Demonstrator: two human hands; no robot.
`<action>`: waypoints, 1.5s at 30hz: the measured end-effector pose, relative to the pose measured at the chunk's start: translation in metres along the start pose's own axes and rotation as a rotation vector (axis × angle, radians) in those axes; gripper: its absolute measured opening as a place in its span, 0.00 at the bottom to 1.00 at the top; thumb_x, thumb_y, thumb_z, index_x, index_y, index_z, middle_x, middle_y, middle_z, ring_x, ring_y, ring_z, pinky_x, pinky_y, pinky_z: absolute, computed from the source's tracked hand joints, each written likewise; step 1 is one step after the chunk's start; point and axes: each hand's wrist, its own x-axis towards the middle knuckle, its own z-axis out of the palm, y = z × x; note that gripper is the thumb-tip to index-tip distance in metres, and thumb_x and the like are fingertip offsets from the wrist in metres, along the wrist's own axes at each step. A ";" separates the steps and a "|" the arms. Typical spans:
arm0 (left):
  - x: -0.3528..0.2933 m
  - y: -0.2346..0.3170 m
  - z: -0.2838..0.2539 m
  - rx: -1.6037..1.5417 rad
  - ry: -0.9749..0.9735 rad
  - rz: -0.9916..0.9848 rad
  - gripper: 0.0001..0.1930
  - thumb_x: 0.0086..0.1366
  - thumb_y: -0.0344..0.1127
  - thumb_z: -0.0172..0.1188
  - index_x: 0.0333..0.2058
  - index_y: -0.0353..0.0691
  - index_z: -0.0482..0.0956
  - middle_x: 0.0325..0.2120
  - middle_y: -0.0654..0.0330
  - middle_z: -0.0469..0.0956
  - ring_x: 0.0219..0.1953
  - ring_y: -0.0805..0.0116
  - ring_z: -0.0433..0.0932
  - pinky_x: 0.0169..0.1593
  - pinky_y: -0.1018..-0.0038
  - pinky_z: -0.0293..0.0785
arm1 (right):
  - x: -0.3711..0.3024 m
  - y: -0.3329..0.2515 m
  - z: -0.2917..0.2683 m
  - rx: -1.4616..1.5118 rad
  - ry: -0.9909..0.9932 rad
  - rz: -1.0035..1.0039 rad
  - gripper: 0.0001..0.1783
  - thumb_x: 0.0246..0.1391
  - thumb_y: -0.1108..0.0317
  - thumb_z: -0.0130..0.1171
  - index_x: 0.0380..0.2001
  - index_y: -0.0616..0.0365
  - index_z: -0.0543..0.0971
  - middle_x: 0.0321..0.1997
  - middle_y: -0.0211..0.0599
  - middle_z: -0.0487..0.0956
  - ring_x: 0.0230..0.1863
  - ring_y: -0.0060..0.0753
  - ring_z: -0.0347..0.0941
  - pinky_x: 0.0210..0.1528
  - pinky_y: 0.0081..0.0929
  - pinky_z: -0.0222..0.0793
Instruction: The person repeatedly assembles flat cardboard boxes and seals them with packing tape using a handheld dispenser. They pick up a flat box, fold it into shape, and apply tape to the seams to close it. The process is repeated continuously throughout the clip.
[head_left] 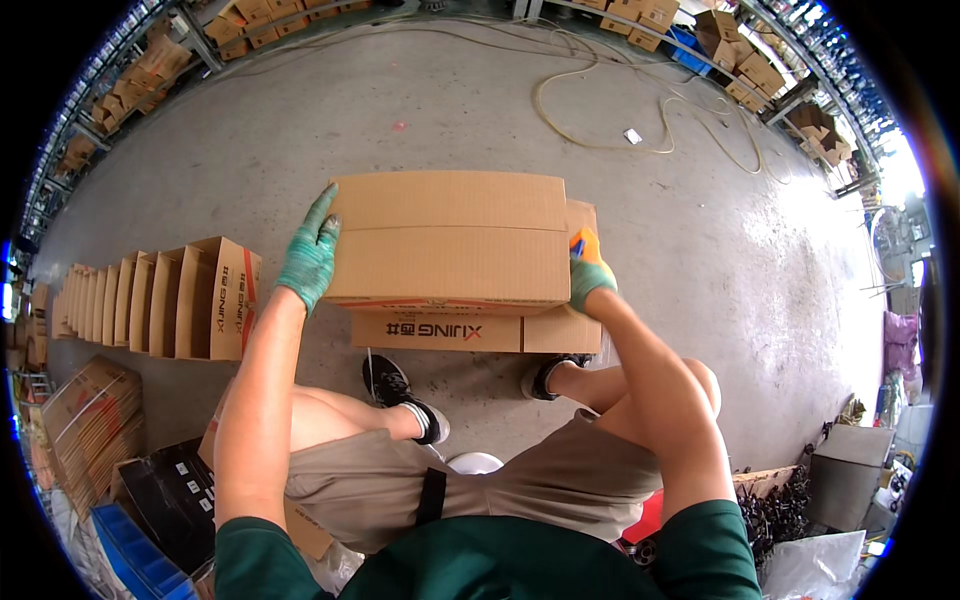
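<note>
A closed brown carton (pixel 450 240) lies in front of me, a seam running across its top between the two flaps. My left hand (pixel 312 255), in a green glove, grips the carton's left end, fingers along its edge. At the right end, my right hand (pixel 590 278), also gloved in green, is closed around an orange hand tool (pixel 587 243) with a blue part. The carton hides some of this tool, so its exact kind is unclear. Beneath is a second carton (pixel 440 332) with dark print on its near side, jutting out at the right.
Open cartons (pixel 190 300) stand in a row on the floor at left. Flat cardboard (pixel 95 410) is stacked nearer, beside a black box (pixel 175 490) and a blue bin (pixel 140 550). A pale hose (pixel 540 100) curls across the far floor. Racks with boxes (pixel 745 75) line the back.
</note>
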 end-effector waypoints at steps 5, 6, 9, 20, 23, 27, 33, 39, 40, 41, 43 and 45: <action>-0.007 0.004 -0.001 -0.047 0.020 -0.049 0.24 0.78 0.36 0.46 0.70 0.52 0.61 0.69 0.57 0.63 0.69 0.65 0.62 0.71 0.70 0.58 | 0.015 -0.081 -0.118 0.765 0.002 -0.354 0.23 0.59 0.65 0.55 0.58 0.52 0.77 0.45 0.40 0.82 0.39 0.30 0.78 0.44 0.28 0.76; -0.007 0.011 0.000 -0.032 0.018 -0.062 0.24 0.78 0.36 0.46 0.70 0.52 0.61 0.69 0.56 0.63 0.69 0.65 0.63 0.71 0.70 0.58 | 0.009 -0.098 -0.137 0.903 0.101 -0.441 0.22 0.59 0.67 0.54 0.56 0.57 0.78 0.44 0.40 0.82 0.39 0.26 0.77 0.44 0.26 0.76; 0.000 -0.002 0.002 0.001 0.007 -0.017 0.24 0.78 0.35 0.46 0.70 0.52 0.62 0.68 0.55 0.66 0.67 0.64 0.65 0.70 0.70 0.60 | -0.003 -0.136 -0.170 0.906 0.111 -0.557 0.18 0.59 0.64 0.56 0.49 0.64 0.81 0.41 0.37 0.82 0.40 0.24 0.76 0.47 0.24 0.73; -0.003 0.004 0.003 0.079 0.023 -0.001 0.24 0.77 0.36 0.47 0.69 0.49 0.62 0.66 0.50 0.67 0.65 0.61 0.67 0.68 0.69 0.62 | -0.016 -0.185 -0.161 0.680 -0.542 -0.585 0.20 0.58 0.56 0.62 0.43 0.63 0.83 0.38 0.34 0.82 0.41 0.24 0.76 0.48 0.26 0.73; -0.004 0.006 0.000 0.075 0.010 -0.038 0.24 0.77 0.35 0.47 0.70 0.50 0.62 0.68 0.52 0.64 0.68 0.61 0.63 0.69 0.70 0.60 | -0.019 -0.187 -0.158 0.566 -0.494 -0.647 0.24 0.58 0.50 0.63 0.43 0.64 0.83 0.36 0.33 0.81 0.40 0.24 0.75 0.47 0.26 0.73; -0.005 0.020 0.003 0.583 0.195 0.116 0.22 0.76 0.34 0.49 0.67 0.48 0.66 0.64 0.53 0.69 0.65 0.60 0.68 0.67 0.67 0.65 | -0.018 -0.182 -0.167 0.375 -0.548 -0.586 0.31 0.56 0.43 0.63 0.41 0.66 0.83 0.32 0.32 0.80 0.36 0.24 0.74 0.43 0.26 0.72; -0.045 0.115 0.055 -0.663 0.008 -0.468 0.21 0.74 0.60 0.49 0.43 0.46 0.73 0.31 0.62 0.81 0.20 0.73 0.77 0.19 0.77 0.69 | -0.019 -0.168 -0.168 0.470 -0.588 -0.505 0.31 0.56 0.41 0.62 0.36 0.64 0.82 0.30 0.30 0.78 0.33 0.20 0.71 0.39 0.24 0.70; -0.050 0.140 0.103 -0.897 -0.059 -0.546 0.22 0.75 0.58 0.47 0.45 0.44 0.75 0.31 0.62 0.79 0.22 0.72 0.77 0.19 0.76 0.69 | -0.019 -0.170 -0.166 0.500 -0.602 -0.517 0.29 0.56 0.42 0.63 0.35 0.64 0.82 0.29 0.28 0.77 0.33 0.19 0.70 0.38 0.23 0.69; -0.049 0.142 0.110 -0.893 -0.025 -0.514 0.21 0.75 0.57 0.47 0.45 0.44 0.76 0.31 0.62 0.79 0.23 0.72 0.77 0.19 0.76 0.69 | -0.019 -0.170 -0.167 0.497 -0.605 -0.518 0.29 0.56 0.42 0.63 0.35 0.63 0.82 0.29 0.28 0.77 0.33 0.19 0.70 0.38 0.23 0.69; -0.048 0.141 0.116 -0.889 0.009 -0.481 0.20 0.75 0.55 0.48 0.45 0.44 0.76 0.31 0.62 0.78 0.24 0.72 0.77 0.19 0.77 0.69 | -0.018 -0.171 -0.168 0.482 -0.605 -0.524 0.30 0.56 0.42 0.63 0.36 0.63 0.82 0.29 0.28 0.77 0.33 0.19 0.70 0.38 0.23 0.69; -0.044 0.133 0.119 -0.811 0.045 -0.457 0.18 0.76 0.51 0.48 0.46 0.44 0.77 0.31 0.64 0.78 0.26 0.74 0.77 0.21 0.77 0.70 | -0.021 -0.175 -0.169 0.455 -0.609 -0.534 0.30 0.56 0.41 0.64 0.36 0.63 0.82 0.29 0.28 0.77 0.32 0.19 0.69 0.38 0.24 0.69; -0.037 0.119 0.118 -0.566 0.126 -0.353 0.17 0.77 0.49 0.46 0.46 0.42 0.76 0.31 0.61 0.78 0.29 0.70 0.78 0.28 0.73 0.73 | -0.023 -0.181 -0.174 0.370 -0.625 -0.588 0.31 0.55 0.40 0.64 0.37 0.64 0.83 0.29 0.29 0.77 0.32 0.20 0.69 0.38 0.24 0.70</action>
